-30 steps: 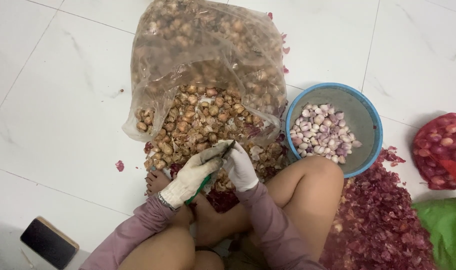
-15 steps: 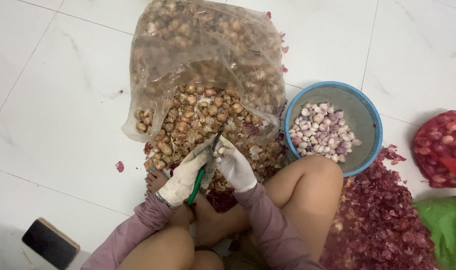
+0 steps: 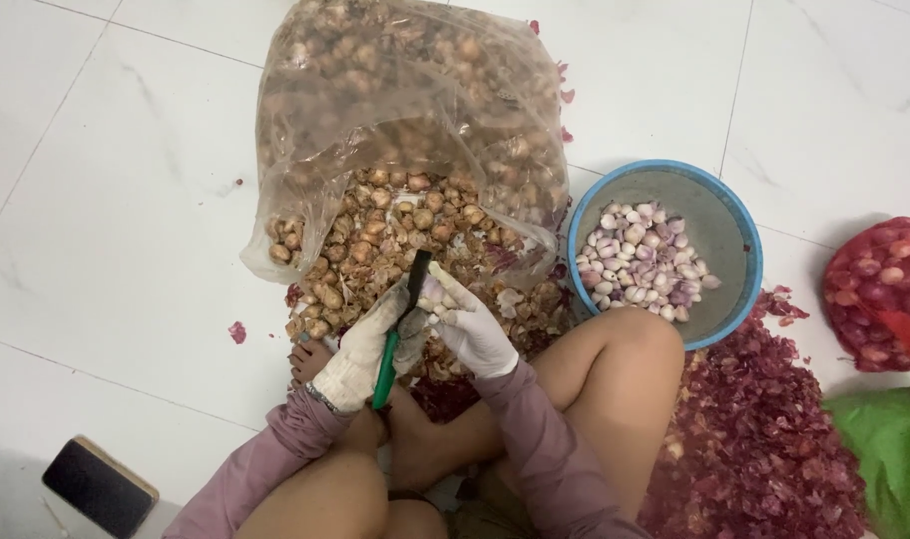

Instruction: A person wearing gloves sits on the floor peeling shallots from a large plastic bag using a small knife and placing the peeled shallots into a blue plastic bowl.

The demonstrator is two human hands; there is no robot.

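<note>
A person sits on a white tiled floor [image 3: 126, 250] with bare knees drawn up, both hands in white work gloves meeting just in front of a heap of small brown unpeeled shallots [image 3: 395, 245] that spills from the mouth of a large clear plastic bag [image 3: 405, 110]. The left hand [image 3: 365, 349] is closed around the green handle of a small knife [image 3: 395, 334], whose dark blade points up toward the heap. The right hand [image 3: 470, 324] sits touching the left, its fingers pinched on a small pale shallot [image 3: 432, 291] held right against the blade, at the near edge of the heap. To the right of the heap, just beside the bag's open end, stands a round blue plastic basin [image 3: 729, 250] partly filled with peeled, pale purple-white shallots [image 3: 640, 262]. Below the basin, and well to the right of the heap, lies a thick pile of dark red shallot skins [image 3: 764, 439] beside the person's right knee; a few loose red flakes are scattered on the tiles near the bag. Farther right of the basin, at the picture's edge, is a red mesh sack of red onions [image 3: 879, 289], with a green plastic bag [image 3: 894, 449] below it. Well to the lower left of the heap, a dark phone in a tan case [image 3: 101, 486] lies flat on the tiles.
</note>
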